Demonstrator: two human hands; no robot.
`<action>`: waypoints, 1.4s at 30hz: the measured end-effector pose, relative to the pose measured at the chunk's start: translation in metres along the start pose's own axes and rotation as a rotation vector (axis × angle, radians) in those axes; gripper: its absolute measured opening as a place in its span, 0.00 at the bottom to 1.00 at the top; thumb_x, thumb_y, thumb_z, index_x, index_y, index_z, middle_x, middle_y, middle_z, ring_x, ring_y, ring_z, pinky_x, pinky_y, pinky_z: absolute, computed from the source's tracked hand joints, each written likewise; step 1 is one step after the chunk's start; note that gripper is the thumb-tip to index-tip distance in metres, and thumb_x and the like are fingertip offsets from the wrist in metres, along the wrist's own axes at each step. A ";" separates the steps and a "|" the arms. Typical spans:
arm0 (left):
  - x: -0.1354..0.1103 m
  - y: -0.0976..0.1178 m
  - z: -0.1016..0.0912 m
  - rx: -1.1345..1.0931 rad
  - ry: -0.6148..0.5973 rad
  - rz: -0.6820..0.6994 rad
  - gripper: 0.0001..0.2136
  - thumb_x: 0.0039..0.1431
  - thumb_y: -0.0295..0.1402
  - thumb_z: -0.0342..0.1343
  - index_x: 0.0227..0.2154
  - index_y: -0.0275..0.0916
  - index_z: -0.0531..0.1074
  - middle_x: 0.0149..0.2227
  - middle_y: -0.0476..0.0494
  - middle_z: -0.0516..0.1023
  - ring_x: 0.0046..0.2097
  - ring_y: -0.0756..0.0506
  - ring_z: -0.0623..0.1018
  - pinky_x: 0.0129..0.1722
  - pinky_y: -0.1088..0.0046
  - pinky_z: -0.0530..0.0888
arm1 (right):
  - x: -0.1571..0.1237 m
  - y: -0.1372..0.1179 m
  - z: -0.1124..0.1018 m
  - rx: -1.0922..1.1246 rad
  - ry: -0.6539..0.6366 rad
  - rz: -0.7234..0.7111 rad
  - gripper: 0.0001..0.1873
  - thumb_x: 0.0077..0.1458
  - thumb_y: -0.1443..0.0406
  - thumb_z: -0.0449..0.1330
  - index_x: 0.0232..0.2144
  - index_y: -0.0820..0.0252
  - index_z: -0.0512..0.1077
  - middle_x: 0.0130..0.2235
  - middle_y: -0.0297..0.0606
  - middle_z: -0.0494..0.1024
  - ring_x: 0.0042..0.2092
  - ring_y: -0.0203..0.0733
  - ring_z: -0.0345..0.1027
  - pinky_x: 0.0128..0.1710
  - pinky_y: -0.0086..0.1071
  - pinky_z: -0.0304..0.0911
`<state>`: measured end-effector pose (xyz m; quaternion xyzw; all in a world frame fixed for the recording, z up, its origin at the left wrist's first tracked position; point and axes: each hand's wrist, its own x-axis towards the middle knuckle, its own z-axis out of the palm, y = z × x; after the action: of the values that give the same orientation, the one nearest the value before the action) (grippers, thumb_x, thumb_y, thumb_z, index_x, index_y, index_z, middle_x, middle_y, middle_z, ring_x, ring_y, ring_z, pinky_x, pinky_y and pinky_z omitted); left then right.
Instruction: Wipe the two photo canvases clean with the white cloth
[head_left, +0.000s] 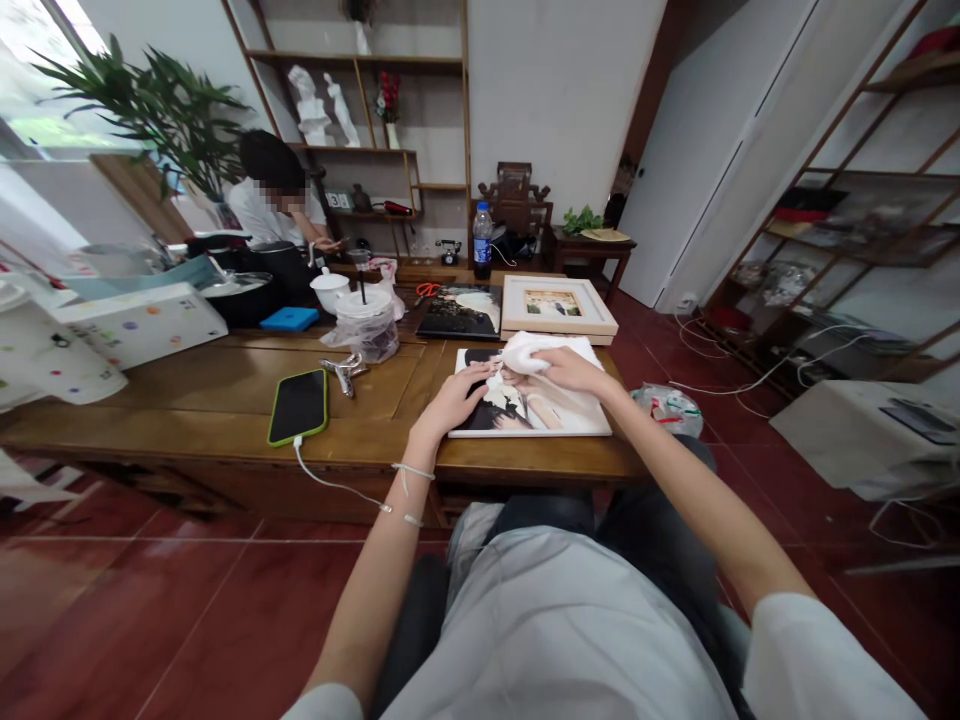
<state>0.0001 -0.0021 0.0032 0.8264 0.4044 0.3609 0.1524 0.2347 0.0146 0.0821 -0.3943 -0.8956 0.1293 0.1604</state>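
A photo panel (559, 412) with a printed picture of people lies flat near the front right edge of the wooden table (382, 400). My left hand (456, 398) rests on the panel's left side with its fingers stretched out. In my right hand (570, 368) is a bunched white cloth (525, 353), pressed onto the panel's upper part. Just behind the panel are a dark photo panel (461, 310) and a framed picture (559, 306) with a pale frame.
Left of my hands lie a phone (298, 406) on a charging cable and a silver metal piece (345, 372). Farther back stand a bagged cup (366, 325), a white teapot (330, 290) and a bottle (482, 240). A person (277, 190) sits across the table.
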 end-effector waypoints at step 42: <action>0.001 0.005 -0.001 0.087 0.018 -0.056 0.16 0.60 0.29 0.45 0.48 0.36 0.71 0.54 0.38 0.71 0.58 0.42 0.67 0.60 0.60 0.61 | -0.051 0.011 0.006 -0.064 0.025 0.069 0.18 0.46 0.73 0.52 0.39 0.62 0.75 0.45 0.42 0.77 0.49 0.49 0.67 0.52 0.39 0.57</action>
<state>0.0025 -0.0049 0.0071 0.8175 0.4438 0.3459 0.1229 0.2721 -0.0172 0.0630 -0.4315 -0.8830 0.1013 0.1545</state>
